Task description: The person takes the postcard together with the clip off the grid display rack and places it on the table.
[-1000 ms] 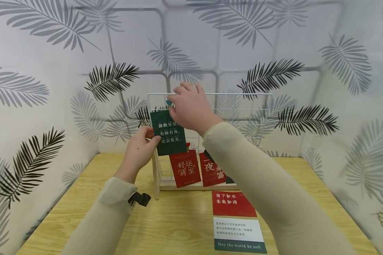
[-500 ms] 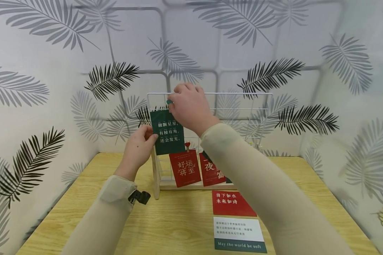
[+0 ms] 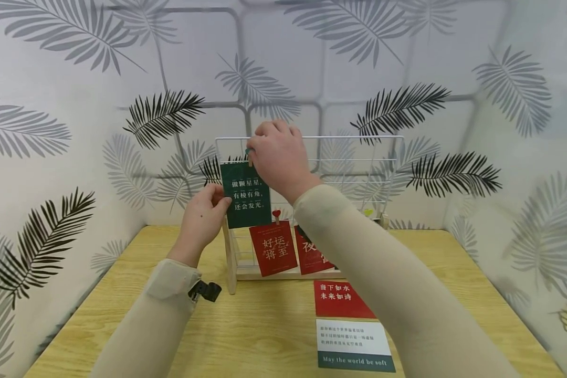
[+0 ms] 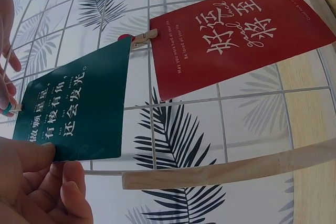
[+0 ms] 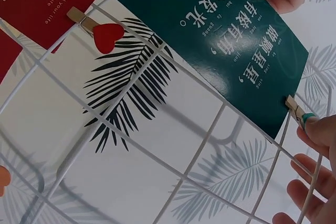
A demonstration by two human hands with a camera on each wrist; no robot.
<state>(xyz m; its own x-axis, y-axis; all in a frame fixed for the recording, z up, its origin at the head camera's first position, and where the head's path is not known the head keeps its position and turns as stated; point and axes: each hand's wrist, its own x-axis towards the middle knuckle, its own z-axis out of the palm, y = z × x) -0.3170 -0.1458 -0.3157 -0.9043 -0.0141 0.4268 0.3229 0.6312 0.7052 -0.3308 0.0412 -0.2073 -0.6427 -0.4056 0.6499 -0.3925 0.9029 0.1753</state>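
Observation:
My left hand pinches the left edge of a dark green card with white Chinese writing, thumb on its front. The card stands upright against the upper left of a white wire grid rack. At the card's top edge, my right hand pinches a small wooden clothespin with a teal ornament. The clothespin's tip overlaps the card edge, and other right fingers reach behind the wires. Just below the green card hangs a red card, held by a clothespin with a red heart.
Another red card hangs beside the first, partly hidden by my right sleeve. On the wooden table, in front of the rack, lie a red card and a white card with a teal band. Leaf-patterned walls stand behind.
The green card has shifted slightly left and up, showing more of its writing. My left thumb has slid toward its edge. The clothespin's wooden tip now shows over the card's top.

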